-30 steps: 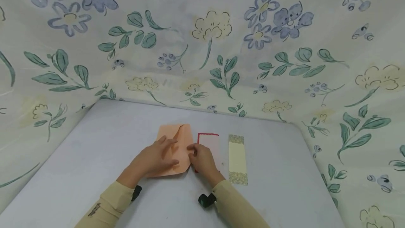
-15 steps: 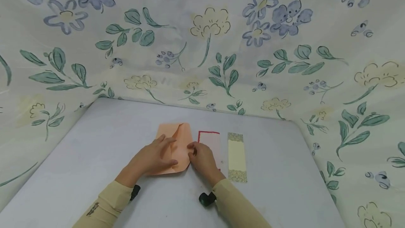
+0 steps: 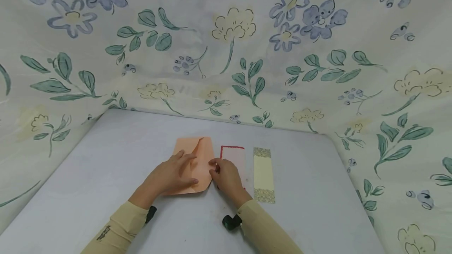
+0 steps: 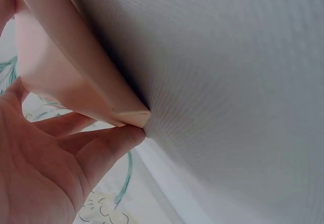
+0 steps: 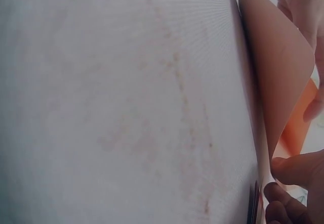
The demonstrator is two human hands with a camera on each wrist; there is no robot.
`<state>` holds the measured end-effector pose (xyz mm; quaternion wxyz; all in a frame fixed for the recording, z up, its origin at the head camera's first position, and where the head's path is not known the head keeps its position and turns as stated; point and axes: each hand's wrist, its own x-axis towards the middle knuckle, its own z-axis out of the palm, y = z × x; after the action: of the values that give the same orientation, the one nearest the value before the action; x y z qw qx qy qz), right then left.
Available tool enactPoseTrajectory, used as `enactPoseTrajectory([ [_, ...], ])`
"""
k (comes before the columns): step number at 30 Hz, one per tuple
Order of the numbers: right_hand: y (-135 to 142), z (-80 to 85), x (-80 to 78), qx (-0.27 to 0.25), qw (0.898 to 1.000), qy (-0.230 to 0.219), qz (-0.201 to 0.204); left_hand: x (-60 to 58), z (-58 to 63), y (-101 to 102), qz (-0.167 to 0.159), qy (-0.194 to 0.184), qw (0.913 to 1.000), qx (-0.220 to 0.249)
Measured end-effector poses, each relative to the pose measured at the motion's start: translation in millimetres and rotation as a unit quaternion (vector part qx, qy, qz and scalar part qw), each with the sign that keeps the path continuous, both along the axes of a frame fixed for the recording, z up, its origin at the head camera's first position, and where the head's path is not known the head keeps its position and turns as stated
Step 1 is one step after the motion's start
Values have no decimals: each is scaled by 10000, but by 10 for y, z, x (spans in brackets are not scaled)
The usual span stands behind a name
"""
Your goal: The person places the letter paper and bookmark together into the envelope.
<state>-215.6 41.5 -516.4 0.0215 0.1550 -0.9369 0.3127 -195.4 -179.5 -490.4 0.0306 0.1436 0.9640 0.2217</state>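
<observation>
A peach paper envelope (image 3: 204, 167) with a slanting fold lies on the white table in the head view. My left hand (image 3: 173, 173) rests over its left part, thumb and fingers spread across the paper. In the left wrist view, fingertips (image 4: 134, 134) touch the lower corner of the envelope (image 4: 66, 57). My right hand (image 3: 226, 175) pinches the envelope's right edge between thumb and curled fingers. The right wrist view shows that thumb (image 5: 293, 169) against the raised peach sheet (image 5: 276, 57). A pale card with a red border (image 3: 234, 155) lies partly hidden by the right hand.
A cream strip with patterned ends (image 3: 263, 173) lies to the right of the red-bordered card. The white table (image 3: 310, 191) meets a floral cloth (image 3: 197, 50) at its back and sides. Dark wrist devices (image 3: 231, 222) sit below both hands.
Both hands hold nearly the same pose on the envelope. The head view has shifted slightly, so the scene sits a little higher and further left.
</observation>
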Motion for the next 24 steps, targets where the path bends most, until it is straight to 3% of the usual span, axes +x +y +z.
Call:
enactPoseTrajectory([
  [12,43,-19,3,-400,9989,-182,-170,10,29,32,-18,-29,9999,-146],
  [24,161,17,8,-424,9983,48,-402,13,42,42,0,-85,9999,-127],
])
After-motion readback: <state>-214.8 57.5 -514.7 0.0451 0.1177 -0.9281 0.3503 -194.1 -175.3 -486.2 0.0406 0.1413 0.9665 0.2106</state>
